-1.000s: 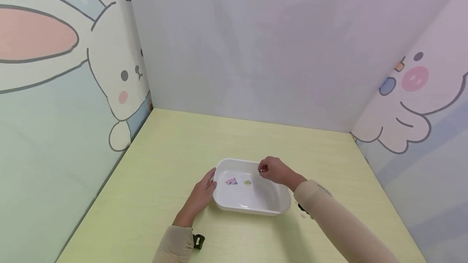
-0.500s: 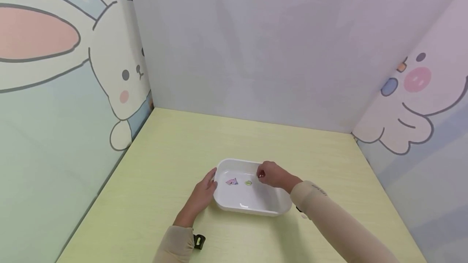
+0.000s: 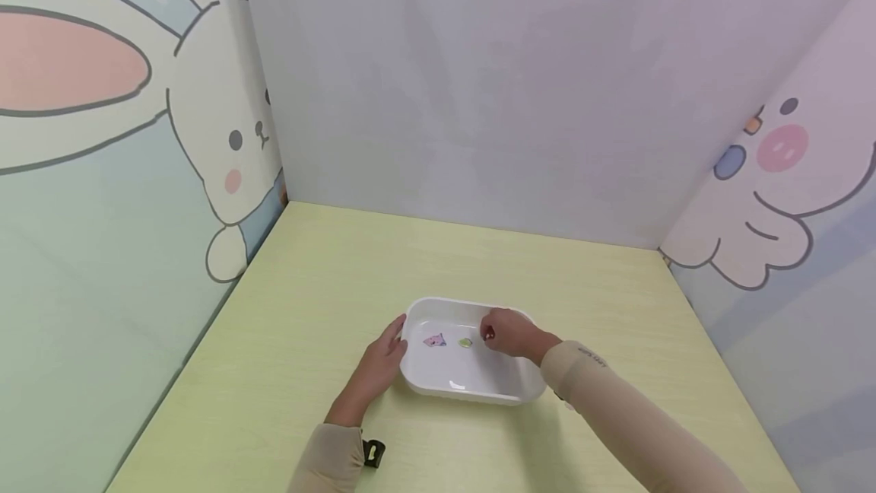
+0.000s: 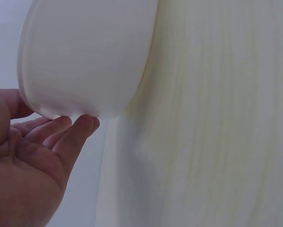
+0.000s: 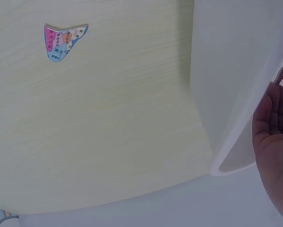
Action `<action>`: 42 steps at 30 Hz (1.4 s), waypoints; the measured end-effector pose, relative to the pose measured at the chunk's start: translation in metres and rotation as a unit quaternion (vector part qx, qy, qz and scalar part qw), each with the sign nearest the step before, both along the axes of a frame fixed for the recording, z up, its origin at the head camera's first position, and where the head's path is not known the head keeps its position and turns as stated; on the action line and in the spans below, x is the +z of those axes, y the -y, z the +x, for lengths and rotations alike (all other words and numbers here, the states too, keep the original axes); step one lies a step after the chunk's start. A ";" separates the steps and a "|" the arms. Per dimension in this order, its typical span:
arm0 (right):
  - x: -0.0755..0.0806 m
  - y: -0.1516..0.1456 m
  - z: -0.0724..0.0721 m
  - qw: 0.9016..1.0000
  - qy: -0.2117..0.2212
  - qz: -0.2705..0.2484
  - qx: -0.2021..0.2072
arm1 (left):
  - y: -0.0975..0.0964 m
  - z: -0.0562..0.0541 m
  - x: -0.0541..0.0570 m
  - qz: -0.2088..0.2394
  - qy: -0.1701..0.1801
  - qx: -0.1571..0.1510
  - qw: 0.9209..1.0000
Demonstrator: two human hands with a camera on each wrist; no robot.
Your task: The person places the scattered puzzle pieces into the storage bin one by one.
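Note:
A white rectangular plastic basin sits on the table. My left hand grips its left end; in the left wrist view the fingertips press the outer wall and the thumb goes over the rim. My right hand is low inside the basin on the right, thumb and fingers pinching a small thin piece, mostly hidden by the fingers. On the basin floor lie a pink map-puzzle piece and, left of the right fingertips, a smaller green piece.
On the table beside the basin, a multicoloured map-puzzle piece with printed characters shows in the right wrist view. A black strap clip is at the left sleeve. Cartoon-printed panels and a plain back wall enclose the pale yellow table.
My right hand has lowered further into the basin and shifted slightly left and toward me, with the small piece in its fingers. The left hand stays at the basin's left end.

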State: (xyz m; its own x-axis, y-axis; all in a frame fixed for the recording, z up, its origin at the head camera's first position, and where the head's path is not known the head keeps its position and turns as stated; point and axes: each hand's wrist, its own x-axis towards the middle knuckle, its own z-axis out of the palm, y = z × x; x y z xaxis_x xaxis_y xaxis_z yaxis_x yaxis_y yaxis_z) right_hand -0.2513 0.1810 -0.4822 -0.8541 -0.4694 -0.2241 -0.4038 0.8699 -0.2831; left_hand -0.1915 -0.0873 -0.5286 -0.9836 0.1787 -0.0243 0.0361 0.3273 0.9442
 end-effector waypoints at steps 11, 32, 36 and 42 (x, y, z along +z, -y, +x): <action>-0.010 0.001 0.001 1.000 0.019 0.007 -0.004 | 0.000 0.001 0.001 0.001 0.012 -0.001 1.000; -0.013 -0.003 0.001 1.000 0.008 0.015 0.016 | 0.000 0.000 0.003 -0.001 0.009 -0.005 1.000; -0.014 -0.003 -0.001 1.000 0.017 0.014 0.004 | 0.000 -0.001 0.003 0.001 0.016 -0.004 1.000; -0.015 -0.002 -0.001 1.000 0.017 0.022 0.003 | 0.000 -0.001 0.004 -0.005 0.015 -0.002 1.000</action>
State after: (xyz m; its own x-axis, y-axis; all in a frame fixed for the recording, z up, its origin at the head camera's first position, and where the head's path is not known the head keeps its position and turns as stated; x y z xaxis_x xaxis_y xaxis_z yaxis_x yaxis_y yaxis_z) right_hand -0.2526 0.1829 -0.4968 -0.8425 -0.4643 -0.2733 -0.4004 0.8790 -0.2589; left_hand -0.1924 -0.0874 -0.5249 -0.9819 0.1813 -0.0549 0.0096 0.3367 0.9416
